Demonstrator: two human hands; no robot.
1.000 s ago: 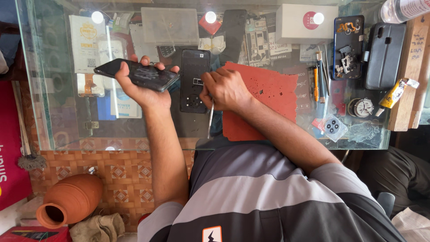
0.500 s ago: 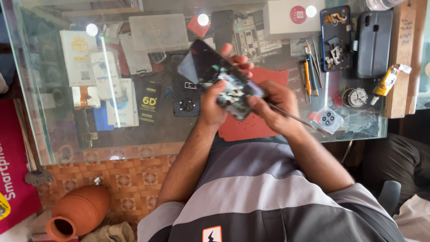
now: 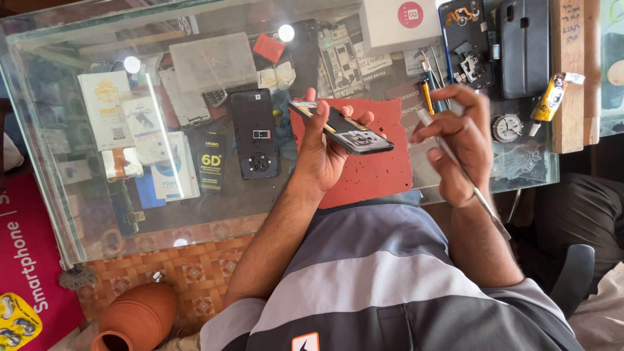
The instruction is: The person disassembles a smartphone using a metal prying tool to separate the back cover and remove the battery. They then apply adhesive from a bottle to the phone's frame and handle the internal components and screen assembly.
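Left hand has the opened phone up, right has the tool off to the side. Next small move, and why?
Probably bring the thin tool back across to the opened phone. The left hand holds the phone above the red mat, its open side facing up, while the right hand grips the tool well to the right, its tip clear of the phone. Nothing lies between them.

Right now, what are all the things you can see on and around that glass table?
opened phone: 1, black, held in left hand
screwdriver: 1, thin metal, in right hand
red mat: 1, on glass table, under the phone
back cover: 1, black, left of mat
white box: 1, far edge
phone case: 1, dark, far right
glue tube: 1, yellow, on wooden block
clay pot: 1, brown, on floor
left hand: 1
right hand: 1
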